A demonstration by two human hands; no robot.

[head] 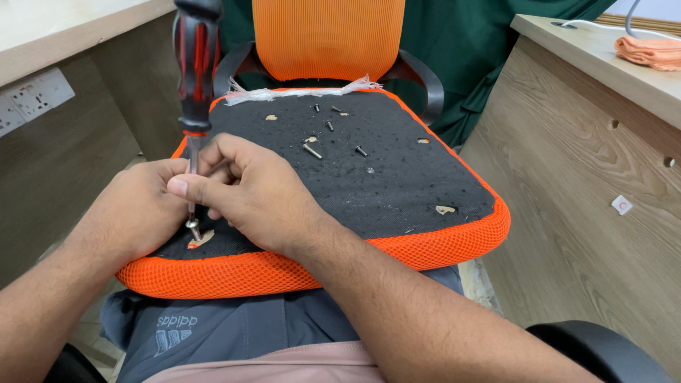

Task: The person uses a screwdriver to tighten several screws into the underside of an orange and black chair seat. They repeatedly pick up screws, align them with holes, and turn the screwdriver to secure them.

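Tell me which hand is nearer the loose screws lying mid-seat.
Right. The right hand pinches the screwdriver shaft just left of the loose screws; the left hand sits farther left, behind it.

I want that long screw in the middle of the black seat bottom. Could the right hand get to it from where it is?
Probably yes. The long screw lies loose on the black seat underside, just beyond the right hand, with nothing between them. But that hand's fingers are pinching the screwdriver shaft, so it would have to let go.

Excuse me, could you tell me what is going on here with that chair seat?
A person has an orange-edged seat cushion upside down across their lap. Both hands, left hand and right hand, steady a red-and-black screwdriver upright, its tip on a screw near the front corner. Several loose screws lie on the black underside.
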